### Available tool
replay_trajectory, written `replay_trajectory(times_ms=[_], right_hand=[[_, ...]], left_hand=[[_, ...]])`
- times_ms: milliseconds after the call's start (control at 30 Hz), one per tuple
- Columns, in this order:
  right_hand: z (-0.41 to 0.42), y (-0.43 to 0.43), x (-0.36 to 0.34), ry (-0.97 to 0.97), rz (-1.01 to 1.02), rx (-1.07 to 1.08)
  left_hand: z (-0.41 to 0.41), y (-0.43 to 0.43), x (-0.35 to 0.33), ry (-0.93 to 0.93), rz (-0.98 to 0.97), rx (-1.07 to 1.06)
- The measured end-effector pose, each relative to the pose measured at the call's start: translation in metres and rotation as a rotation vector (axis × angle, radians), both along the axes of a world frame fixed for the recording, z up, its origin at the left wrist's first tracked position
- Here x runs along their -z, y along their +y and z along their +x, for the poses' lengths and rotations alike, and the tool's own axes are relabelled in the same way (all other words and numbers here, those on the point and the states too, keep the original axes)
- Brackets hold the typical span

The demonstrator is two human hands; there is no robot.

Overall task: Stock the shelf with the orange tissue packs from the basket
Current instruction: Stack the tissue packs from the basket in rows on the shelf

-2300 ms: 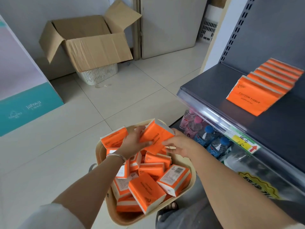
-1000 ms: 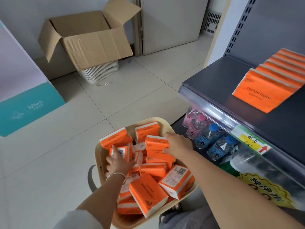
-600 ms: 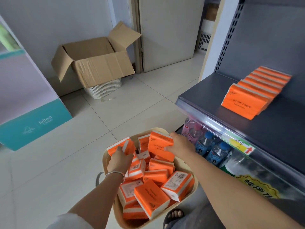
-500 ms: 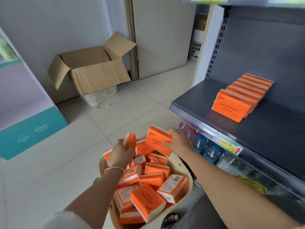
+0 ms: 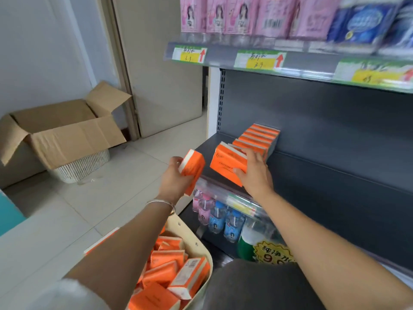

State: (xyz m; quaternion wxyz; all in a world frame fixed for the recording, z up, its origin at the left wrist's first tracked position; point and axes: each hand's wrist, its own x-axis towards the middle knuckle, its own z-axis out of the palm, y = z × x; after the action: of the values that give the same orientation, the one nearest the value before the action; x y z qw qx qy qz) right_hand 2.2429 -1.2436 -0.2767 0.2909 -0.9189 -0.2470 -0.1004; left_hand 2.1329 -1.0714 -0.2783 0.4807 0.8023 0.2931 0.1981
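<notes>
Now the left hand (image 5: 173, 180) and right hand (image 5: 254, 173) are up out of the basket (image 5: 202, 260), a pack in each.
Basket at 6 o'clock holds loose packs (image 5: 165, 258). Left hand grips the left pack (image 5: 193, 167) just off the shelf (image 5: 324, 180) front edge at 11 o'clock; right hand clasps the right pack (image 5: 225, 166) over that edge, just before the row (image 5: 257, 139) at 12 o'clock. Bare shelf runs toward 3 o'clock.

Pale tiled floor (image 5: 89, 209), white wall (image 5: 44, 52), cardboard box (image 5: 67, 139) (flaps open).
</notes>
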Motion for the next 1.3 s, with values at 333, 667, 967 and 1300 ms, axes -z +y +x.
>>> replay_trajectory(times_ms=[333,667,967,1300], right_hand=[[0.046,0.013,0.019,-0.184,-0.326,0.198],[0.054,0.014,0.017,-0.194,-0.378,0.139],[0.044,-0.027,0.001,-0.169,-0.131,-0.048],[0.041,-0.023,0.021,-0.217,-0.319,-0.158]], left_hand=[[0.044,0.007,-0.003,0.043,0.238,0.201],[0.058,0.029,-0.029,0.222,0.346,0.661],[0.104,0.004,-0.041,0.206,0.633,0.852],[0.124,-0.001,0.004,0.142,0.748,0.657]])
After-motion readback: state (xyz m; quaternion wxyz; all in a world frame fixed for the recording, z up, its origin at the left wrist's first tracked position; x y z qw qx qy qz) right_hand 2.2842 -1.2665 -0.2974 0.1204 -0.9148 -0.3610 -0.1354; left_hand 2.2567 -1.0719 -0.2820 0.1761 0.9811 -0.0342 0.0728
